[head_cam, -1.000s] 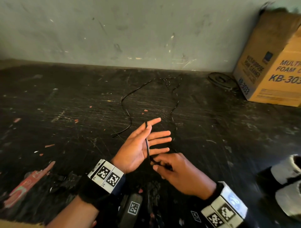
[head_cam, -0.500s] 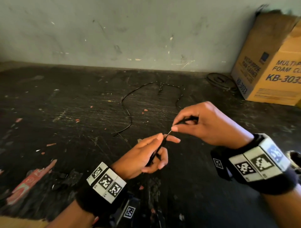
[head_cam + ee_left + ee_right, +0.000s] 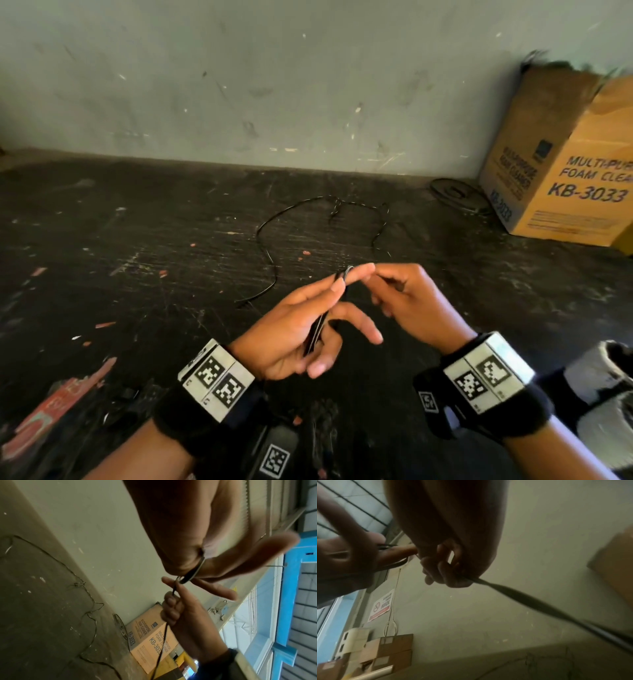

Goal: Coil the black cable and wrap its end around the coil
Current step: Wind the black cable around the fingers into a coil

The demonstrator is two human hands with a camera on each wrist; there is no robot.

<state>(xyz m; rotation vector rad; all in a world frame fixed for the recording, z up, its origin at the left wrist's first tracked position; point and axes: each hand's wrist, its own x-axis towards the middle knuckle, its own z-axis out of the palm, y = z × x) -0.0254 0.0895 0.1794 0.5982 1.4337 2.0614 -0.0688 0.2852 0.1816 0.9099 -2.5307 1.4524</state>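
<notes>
A thin black cable (image 3: 263,250) trails in a loose loop across the dark worktop (image 3: 137,274). My left hand (image 3: 305,329) holds a small coil of it (image 3: 317,330) across the palm, the thumb pressing a loop (image 3: 186,578) against the index finger. My right hand (image 3: 400,294) is just right of it, fingers curled around the running cable (image 3: 522,599), knuckles near the left fingertips. In the left wrist view the cable (image 3: 163,646) runs down from the right fist. The far end on the table lies free.
A cardboard box (image 3: 565,171) marked KB-3033 stands at the back right against the grey wall. A dark round disc (image 3: 455,198) lies beside it. A white and black object (image 3: 606,394) sits at the right edge. Red scraps (image 3: 51,404) lie at the lower left.
My right hand has come down and toward the left hand from its raised pull, laying more cable over the left fingers. The slack loop on the table has shifted slightly.
</notes>
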